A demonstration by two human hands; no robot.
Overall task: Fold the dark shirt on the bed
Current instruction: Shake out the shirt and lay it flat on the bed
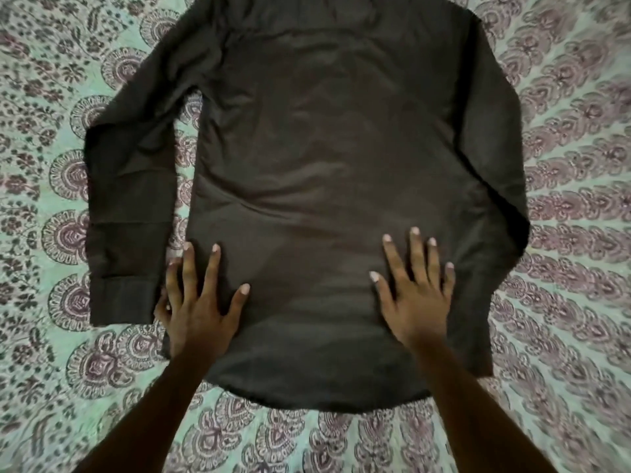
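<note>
Two bare forearms enter from the bottom edge, left forearm and right forearm, both crossing the bedspread and then the shirt's hem. Left hand: palm down, fingers straight and spread, pressing flat on the lower corner of the dark shirt at its side edge; thumb and longer fingers on the cloth, outer fingers at or just past the edge. Right hand: palm down, fingers straight and fanned, resting flat on the lower shirt, inside its opposite edge. Neither hand curls round or pinches any cloth. Between the hands: dark fabric with shallow creases. Just behind the wrists: rounded hem, lying flat. Ahead of the fingertips: shirt body spread flat, plain side up, its upper end cut off by the top of the view. Outward of the left hand: one long sleeve, bent at the elbow and laid alongside the body, its cuff just beside that hand's outer fingers. Outward of the right hand: other sleeve, lying along the body's edge. Under everything: bedspread, pale green with purplish floral and paisley print in curved bands, filling the view to every edge.
</note>
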